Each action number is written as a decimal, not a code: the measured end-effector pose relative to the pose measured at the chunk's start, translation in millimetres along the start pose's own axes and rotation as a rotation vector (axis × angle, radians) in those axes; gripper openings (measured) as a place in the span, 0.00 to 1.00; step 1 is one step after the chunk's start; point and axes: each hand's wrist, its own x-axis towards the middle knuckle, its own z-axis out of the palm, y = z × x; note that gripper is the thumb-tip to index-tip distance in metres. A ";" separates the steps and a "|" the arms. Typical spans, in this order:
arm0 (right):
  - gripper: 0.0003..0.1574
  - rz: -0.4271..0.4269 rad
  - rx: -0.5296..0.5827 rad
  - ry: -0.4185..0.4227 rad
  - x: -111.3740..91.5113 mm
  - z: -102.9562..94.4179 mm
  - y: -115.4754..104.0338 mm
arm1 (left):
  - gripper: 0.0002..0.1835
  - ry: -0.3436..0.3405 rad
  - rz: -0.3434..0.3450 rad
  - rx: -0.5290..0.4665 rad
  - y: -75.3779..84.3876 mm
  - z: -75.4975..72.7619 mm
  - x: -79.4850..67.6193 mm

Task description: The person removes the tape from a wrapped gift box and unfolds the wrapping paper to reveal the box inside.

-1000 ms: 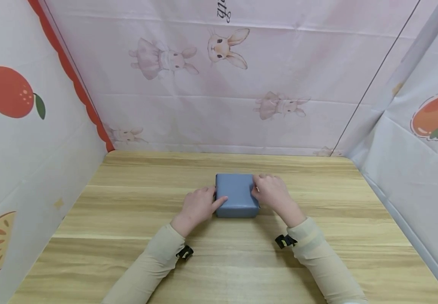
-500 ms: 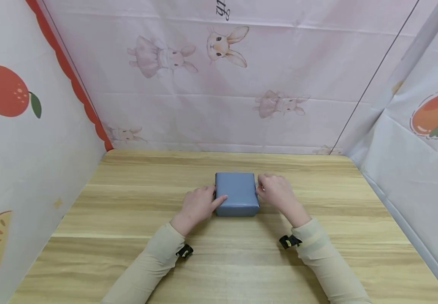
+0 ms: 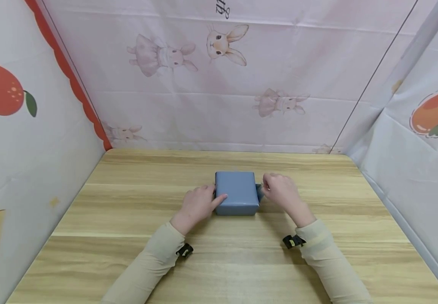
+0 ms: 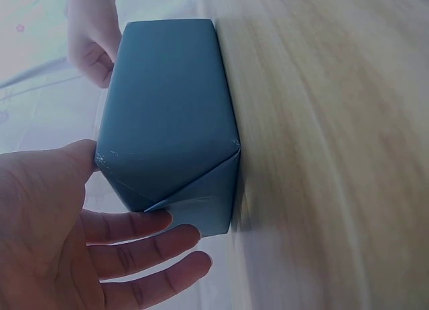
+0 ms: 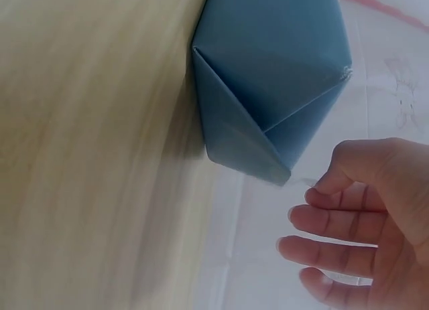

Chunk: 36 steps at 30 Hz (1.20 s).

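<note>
A box wrapped in blue paper [image 3: 236,188] sits on the wooden table. My left hand [image 3: 198,205] holds its left end, thumb over the top edge and fingers against the folded end paper, as the left wrist view shows. At the right end, a triangular paper flap [image 5: 238,122] stands out from the box. Just beyond the flap's tip is my right hand [image 3: 282,191], thumb and index finger pinched together. Between them and the tip runs a thin, see-through strip of tape [image 5: 303,181], faint in the right wrist view. The other right fingers are loosely bent.
The wood-grain table [image 3: 219,261] reaches back to a pink cloth wall [image 3: 188,114] printed with rabbits. White cloth walls with fruit prints stand at the left [image 3: 52,169] and right [image 3: 405,126]. Black wrist cameras sit on both wrists.
My right hand has drawn away from the box to the right, and the right end flap has lifted outward with it. The left hand keeps its hold; the box has stayed in place.
</note>
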 end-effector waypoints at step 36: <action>0.22 0.091 0.040 -0.175 15.1 8.0 -17.3 | 0.30 0.014 0.008 0.001 -0.5 -3.2 -0.4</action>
